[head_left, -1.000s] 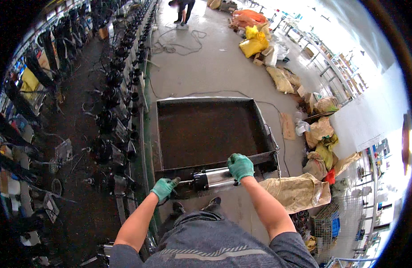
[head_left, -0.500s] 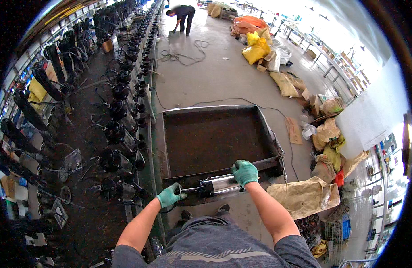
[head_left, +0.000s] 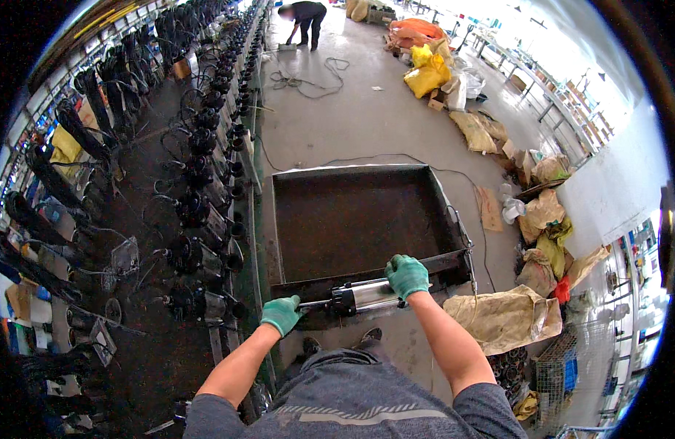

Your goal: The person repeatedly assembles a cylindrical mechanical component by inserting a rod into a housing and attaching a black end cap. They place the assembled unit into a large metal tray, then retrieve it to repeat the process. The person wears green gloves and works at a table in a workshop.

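The left hand [head_left: 281,314] grips the shaft [head_left: 315,304] of a cylindrical motor [head_left: 345,300]. The right hand [head_left: 408,276] clasps its silver body [head_left: 374,294]. A metal tray [head_left: 352,173] lies beyond.

Looking down and forward from the wearer's head in wide fisheye (bending straight edges toward the rim). Catching the gray T-shirt [head_left: 363,388] close up along the lower edge, gloved left hand [head_left: 281,314] and gloved right hand [head_left: 408,276] just beyond, rectangular metal tray [head_left: 363,223] near the middle, stooping co-worker [head_left: 308,16] far off at the top.
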The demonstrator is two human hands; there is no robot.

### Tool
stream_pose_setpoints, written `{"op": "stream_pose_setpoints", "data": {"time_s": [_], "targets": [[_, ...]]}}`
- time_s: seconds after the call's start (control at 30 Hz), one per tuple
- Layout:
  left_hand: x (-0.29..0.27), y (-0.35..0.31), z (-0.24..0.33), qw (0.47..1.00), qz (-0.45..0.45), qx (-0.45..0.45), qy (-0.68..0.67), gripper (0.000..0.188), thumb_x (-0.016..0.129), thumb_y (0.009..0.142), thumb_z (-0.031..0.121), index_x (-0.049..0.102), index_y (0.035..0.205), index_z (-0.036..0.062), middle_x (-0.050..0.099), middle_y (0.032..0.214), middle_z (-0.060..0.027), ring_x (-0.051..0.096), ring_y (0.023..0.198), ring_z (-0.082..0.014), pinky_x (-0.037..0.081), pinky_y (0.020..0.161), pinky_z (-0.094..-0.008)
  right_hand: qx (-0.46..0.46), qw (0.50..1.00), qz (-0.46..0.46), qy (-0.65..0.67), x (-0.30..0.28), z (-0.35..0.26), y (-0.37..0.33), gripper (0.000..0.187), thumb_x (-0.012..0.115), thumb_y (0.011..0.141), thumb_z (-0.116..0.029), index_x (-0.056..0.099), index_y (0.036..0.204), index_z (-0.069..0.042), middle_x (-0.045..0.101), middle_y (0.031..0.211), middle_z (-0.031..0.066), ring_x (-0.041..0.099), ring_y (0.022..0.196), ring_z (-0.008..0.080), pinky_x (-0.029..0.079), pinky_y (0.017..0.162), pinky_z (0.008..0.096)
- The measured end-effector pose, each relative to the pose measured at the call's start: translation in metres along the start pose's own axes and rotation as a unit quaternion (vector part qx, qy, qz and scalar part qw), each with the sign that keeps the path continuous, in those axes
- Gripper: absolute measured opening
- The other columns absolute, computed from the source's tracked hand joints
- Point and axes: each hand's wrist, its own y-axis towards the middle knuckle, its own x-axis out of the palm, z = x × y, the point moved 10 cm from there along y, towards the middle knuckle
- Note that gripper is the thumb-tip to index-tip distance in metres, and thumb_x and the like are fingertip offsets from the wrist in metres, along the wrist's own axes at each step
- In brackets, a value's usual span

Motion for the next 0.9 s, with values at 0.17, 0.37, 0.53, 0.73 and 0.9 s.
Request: {"op": "stream_pose_setpoints", "data": {"time_s": [0.17, 0.37, 0.53, 0.73, 0.9], "targets": [[0.023, -0.023, 0.000, 0.789, -0.271, -0.243, -0.495, 0.043, 0.065, 0.097, 0.045, 0.064, 0.120, 0.0097, 0.075, 0.098, -0.0097, 0.064, 0.067, -0.0219, 0.052, 0.059, -0.0362, 0.005, 1.000, 0.012, -0.001, 0.000, 0.005, 0.001, 0.024, 0.060, 0.093, -0.034, 0.070, 0.092, -0.012, 0.071, 0.097, 0.0121, 0.067, 0.095, 0.0355, 0.055, 0.084, 0.0479], [-0.014, -0.008, 0.000, 0.945, 0.161, 0.066, -0.277, 0.028, 0.075, 0.085, 0.010, 0.062, 0.109, 0.0050, 0.066, 0.096, -0.0115, 0.066, 0.080, -0.0271, 0.055, 0.070, -0.0391, -0.003, 1.000, 0.002, 0.004, -0.005, -0.006, 0.003, 0.023, 0.060, 0.093, -0.032, 0.068, 0.093, -0.010, 0.071, 0.099, 0.0125, 0.067, 0.096, 0.0356, 0.055, 0.084, 0.0480], [-0.028, -0.012, 0.012, 0.974, 0.204, 0.074, -0.069, 0.032, 0.074, 0.086, 0.027, 0.065, 0.108, 0.0070, 0.068, 0.097, -0.0152, 0.067, 0.085, -0.0393, 0.056, 0.076, -0.0424, 0.003, 1.000, 0.000, -0.004, -0.004, 0.000, 0.001, 0.023, 0.060, 0.093, -0.032, 0.068, 0.093, -0.011, 0.071, 0.099, 0.0125, 0.067, 0.097, 0.0356, 0.055, 0.084, 0.0486], [0.021, -0.008, -0.027, 0.872, -0.131, -0.249, -0.400, 0.061, 0.057, 0.091, 0.068, 0.068, 0.095, 0.0086, 0.073, 0.082, -0.0120, 0.062, 0.060, -0.0252, 0.048, 0.054, -0.0390, 0.009, 1.000, -0.001, -0.008, 0.001, 0.005, 0.002, 0.024, 0.060, 0.093, -0.033, 0.069, 0.095, -0.011, 0.071, 0.099, 0.0142, 0.068, 0.097, 0.0356, 0.055, 0.083, 0.0491], [0.045, -0.028, -0.010, 0.665, -0.177, -0.381, -0.617, 0.059, 0.056, 0.092, 0.071, 0.065, 0.090, 0.0126, 0.072, 0.077, -0.0066, 0.053, 0.049, -0.0133, 0.032, 0.040, -0.0277, 0.003, 1.000, 0.000, -0.010, 0.002, -0.001, 0.005, 0.024, 0.061, 0.093, -0.034, 0.069, 0.094, -0.011, 0.071, 0.098, 0.0144, 0.068, 0.097, 0.0357, 0.055, 0.083, 0.0493]]}}
